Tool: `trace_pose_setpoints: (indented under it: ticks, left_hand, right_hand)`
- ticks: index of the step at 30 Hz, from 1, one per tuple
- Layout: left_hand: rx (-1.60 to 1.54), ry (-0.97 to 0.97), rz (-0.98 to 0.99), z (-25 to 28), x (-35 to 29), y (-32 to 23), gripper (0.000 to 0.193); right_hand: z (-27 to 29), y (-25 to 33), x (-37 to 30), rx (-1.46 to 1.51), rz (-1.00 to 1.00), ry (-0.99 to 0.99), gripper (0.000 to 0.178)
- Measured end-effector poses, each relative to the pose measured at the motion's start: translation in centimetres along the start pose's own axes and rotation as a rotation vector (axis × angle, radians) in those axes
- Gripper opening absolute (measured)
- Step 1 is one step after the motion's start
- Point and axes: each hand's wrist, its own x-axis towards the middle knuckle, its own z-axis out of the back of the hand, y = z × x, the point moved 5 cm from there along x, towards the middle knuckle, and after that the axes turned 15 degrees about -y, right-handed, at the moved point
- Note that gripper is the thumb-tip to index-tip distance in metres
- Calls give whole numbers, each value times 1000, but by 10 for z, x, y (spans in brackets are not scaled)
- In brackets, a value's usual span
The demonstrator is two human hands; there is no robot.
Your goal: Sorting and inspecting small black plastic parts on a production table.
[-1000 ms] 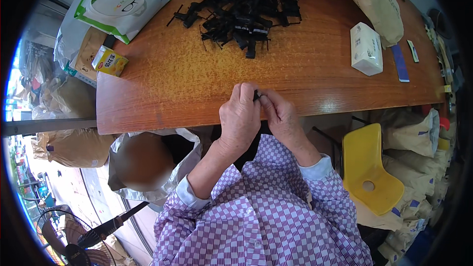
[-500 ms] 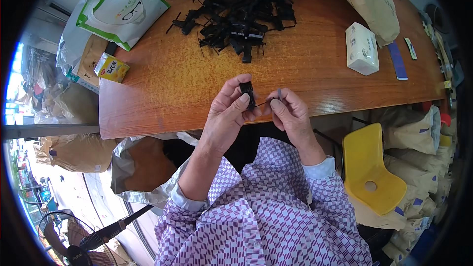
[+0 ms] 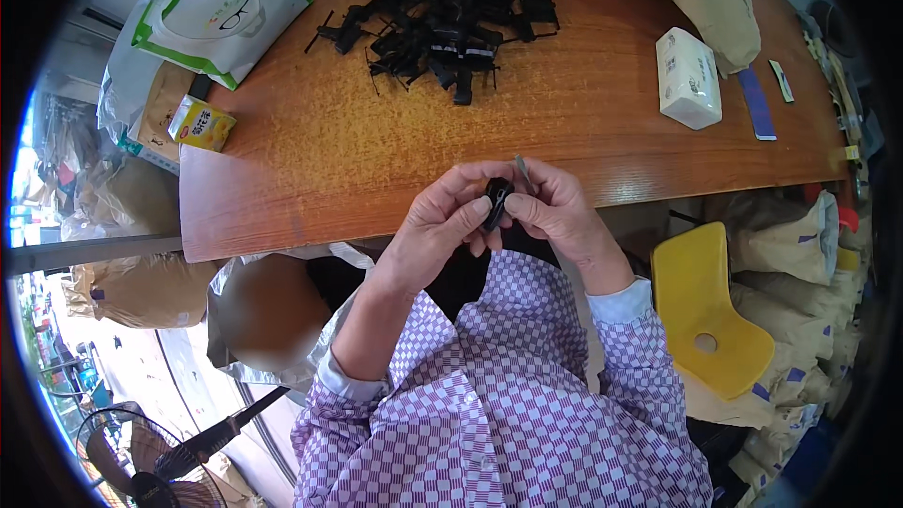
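A small black plastic part (image 3: 498, 201) is pinched between the thumb and fingers of my left hand (image 3: 435, 223), just off the table's near edge. My right hand (image 3: 562, 216) is closed beside it, thumb tip against or very near the part's right side. From between the right fingers sticks up a thin grey strip, like a narrow blade (image 3: 522, 170); its lower end is hidden by the fingers. Farther back on the table lies a heap of similar black parts (image 3: 451, 9) with thin stems poking out.
On the wooden table (image 3: 357, 155) stand a white-green bag (image 3: 221, 14) and a yellow carton (image 3: 201, 124) at left. A tissue pack (image 3: 688, 80) and a paper sack (image 3: 705, 0) lie at right. A yellow chair (image 3: 701, 310) and a fan (image 3: 141, 461) flank me.
My hands have come together. The black part has turned in my left hand, and the dark stem seen stretched between the hands is now out of sight. The view has shifted slightly.
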Motion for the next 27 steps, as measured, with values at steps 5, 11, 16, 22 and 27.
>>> trace_pose_setpoints:
  ticks: [5, 11, 16, 22, 27]
  left_hand:
    - [406, -92, -216, -4, -9, -6, 38]
    - [758, -233, -462, -7, -11, -4, 41]
    - [692, -333, -452, 3, -11, -4, 39]
    - [713, -346, -517, 5, -6, -1, 39]
    - [728, -374, -560, 3, -10, -11, 39]
  right_hand:
    - [12, -14, 2, -213, 70, -86, 22]
    - [2, -24, -5, -195, 103, -256, 28]
    - [-19, -25, -15, -149, -2, -221, 42]
    - [-22, -29, -8, -84, -25, -217, 37]
    - [-24, -33, -8, -103, 3, -217, 37]
